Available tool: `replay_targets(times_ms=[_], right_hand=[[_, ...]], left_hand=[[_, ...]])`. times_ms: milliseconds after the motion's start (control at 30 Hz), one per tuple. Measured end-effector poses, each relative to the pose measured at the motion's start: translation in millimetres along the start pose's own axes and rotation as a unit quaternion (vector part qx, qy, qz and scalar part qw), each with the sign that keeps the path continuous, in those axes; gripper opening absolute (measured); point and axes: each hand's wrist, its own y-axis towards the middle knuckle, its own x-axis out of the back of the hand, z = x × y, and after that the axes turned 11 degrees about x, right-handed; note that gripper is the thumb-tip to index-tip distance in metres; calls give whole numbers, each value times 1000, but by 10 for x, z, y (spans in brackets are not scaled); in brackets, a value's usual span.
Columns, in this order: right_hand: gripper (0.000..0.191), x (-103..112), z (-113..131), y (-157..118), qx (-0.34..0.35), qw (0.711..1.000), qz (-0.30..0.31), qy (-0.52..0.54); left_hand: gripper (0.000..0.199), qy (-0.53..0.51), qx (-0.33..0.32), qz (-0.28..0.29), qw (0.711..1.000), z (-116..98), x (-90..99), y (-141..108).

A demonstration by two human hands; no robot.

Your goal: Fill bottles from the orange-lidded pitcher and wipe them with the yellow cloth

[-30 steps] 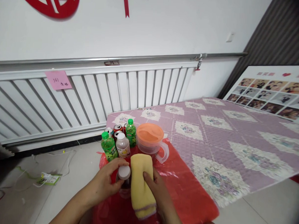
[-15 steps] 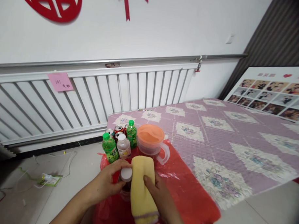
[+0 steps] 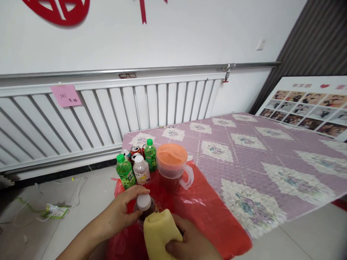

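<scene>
My left hand (image 3: 129,206) has its thumb and fingers closed around the white cap of a small clear bottle (image 3: 148,205). The bottle stands on a red plastic sheet (image 3: 210,218) and looks dark from what shows through it. In my right hand (image 3: 188,240) is a folded yellow cloth (image 3: 160,234), gripped between thumb and fingers. The cloth is beside the bottle and hides part of its lower side. Just beyond stand a white-capped bottle (image 3: 142,170) and a clear pitcher (image 3: 169,169) with an orange lid.
Two green bottles (image 3: 125,173) and several drink cans (image 3: 136,150) cluster at the far left of the red sheet. A purple flowered cloth (image 3: 246,159) extends right. Behind is a white radiator (image 3: 151,104). Cords and a green packet (image 3: 56,211) lie on the floor.
The yellow cloth in my right hand has tipped and moved down toward me, uncovering more of the bottle. My left hand stays at the cap. The view has shifted slightly.
</scene>
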Motion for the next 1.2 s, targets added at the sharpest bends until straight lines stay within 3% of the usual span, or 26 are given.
replay_targets(times_ms=[100, 267, 333, 500, 633, 733, 833, 1033, 1200], right_hand=[[49, 76, -89, -27, 10, 996, 7, 86], [47, 62, -274, 123, 22, 972, -200, 122], [46, 22, -335, 204, 18, 968, -230, 103], [35, 28, -469, 307, 16, 976, -208, -57], [34, 83, -500, 329, -14, 958, -191, -213], [34, 85, -464, 340, -26, 948, -179, -263], [34, 61, -411, 338, -12, 960, -187, -210], [45, -57, -316, 321, 33, 981, -192, 25], [40, -78, -291, 371, 31, 982, -186, -23]], left_hand=[[54, 9, 3, -20, 1000, 34, -39, -22], [54, 60, 49, -114, 990, 57, -153, -32], [46, 90, 70, -127, 985, 20, -181, -29], [40, 105, 69, -120, 985, -69, -172, -21], [45, 70, 59, -98, 991, -90, -107, -29], [48, 35, 65, -62, 995, -128, -28, -38], [51, 12, 79, -19, 997, -166, 47, -39], [53, -13, 65, 5, 998, -147, 69, -21], [54, -26, 53, 12, 998, -120, 57, -17]])
